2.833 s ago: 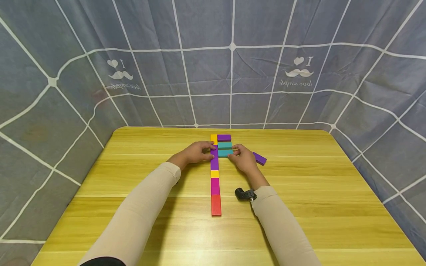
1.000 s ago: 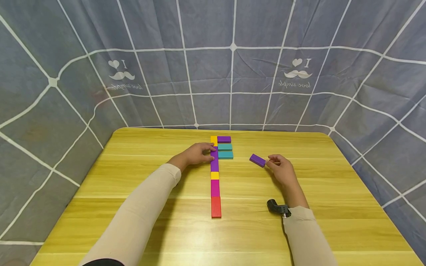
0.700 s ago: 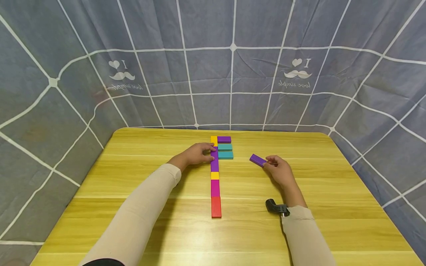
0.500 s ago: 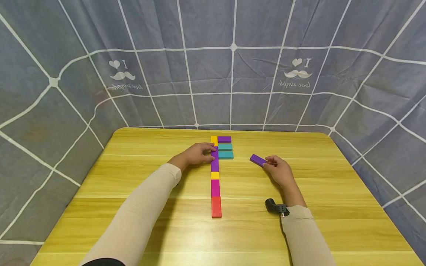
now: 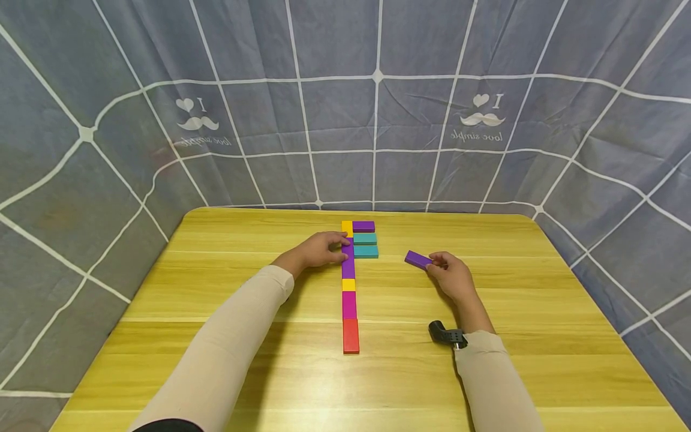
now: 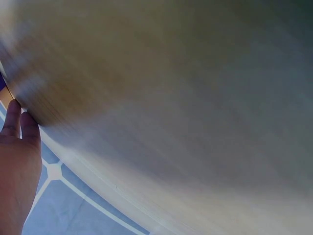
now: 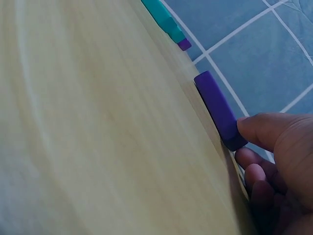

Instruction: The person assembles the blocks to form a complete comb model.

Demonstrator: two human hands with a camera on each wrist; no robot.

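Note:
My left hand rests its fingertips on the left side of the purple part of an upright column of blocks; its fingers look extended in the left wrist view. My right hand pinches the right end of a loose purple block between thumb and fingers. That purple block lies tilted from the column, and the thumb presses its near end in the right wrist view. Two teal blocks and another purple block lie crosswise, against the column's right side near its top.
The column also holds a yellow block at its top, then a small yellow block, a magenta block and a red block below. All lie on a wooden table. A grey-blue curtain hangs around the back and sides.
My right hand has left the lower teal block, moved right, and taken hold of the loose purple block's end. That block has turned slightly flatter. My left hand stays in place.

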